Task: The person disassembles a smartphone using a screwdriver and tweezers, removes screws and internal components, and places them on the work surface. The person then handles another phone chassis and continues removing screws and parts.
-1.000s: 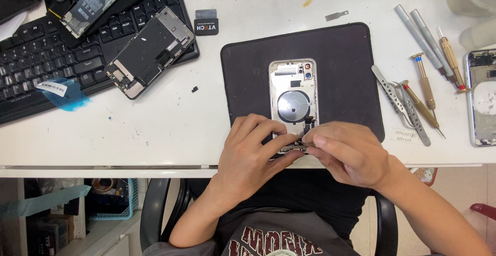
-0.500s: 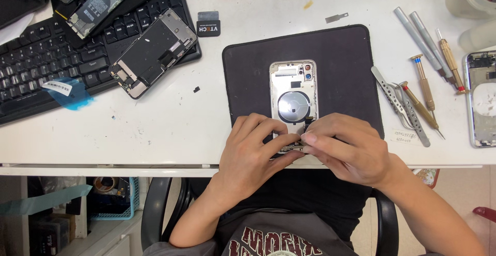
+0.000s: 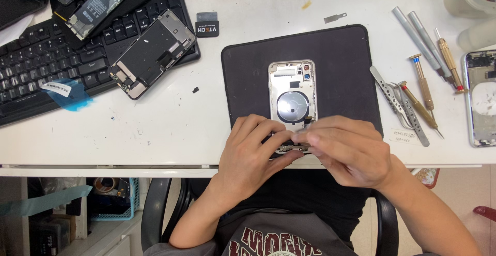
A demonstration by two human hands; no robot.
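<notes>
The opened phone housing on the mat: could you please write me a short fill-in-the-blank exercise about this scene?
1. The opened phone housing lies on a black ____.
2. Both hands, left hand and right hand, meet at the housing's ____ end.
3. The detached phone screen rests partly on a black ____.

Missing words: mat; bottom; keyboard

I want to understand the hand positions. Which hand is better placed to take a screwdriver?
Probably the right hand: the screwdrivers lie on its side, beside the mat. The left hand rests on the opened phone.

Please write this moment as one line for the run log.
left hand: on phone housing lower end | right hand: same end, fingers meeting left | housing: opened, on black mat | tools: right, untouched
</notes>
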